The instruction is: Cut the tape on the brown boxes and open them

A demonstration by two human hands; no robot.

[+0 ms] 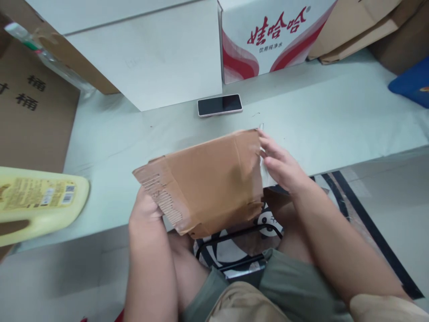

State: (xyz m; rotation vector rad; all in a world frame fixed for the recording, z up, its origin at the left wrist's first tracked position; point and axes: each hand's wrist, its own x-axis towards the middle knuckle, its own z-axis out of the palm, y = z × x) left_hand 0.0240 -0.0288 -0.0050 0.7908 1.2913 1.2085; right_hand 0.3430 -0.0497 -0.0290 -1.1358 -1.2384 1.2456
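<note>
A brown cardboard box, seemingly flattened, is held tilted above my lap at the table's front edge. Torn patches on its left flap bare the corrugated layer, and its right and lower edges are ragged. My left hand grips the left flap from below; most of its fingers are hidden behind the cardboard. At the upper right edge, my right hand holds the box with its fingers curled against the side, the fingertips partly hidden. Just beyond the box lies a phone with a dark screen.
The table has a pale green cover. At its back stand a white box, a red-and-white carton and folded cardboard. On the left are a yellow jug and a large carton. A blue object sits far right.
</note>
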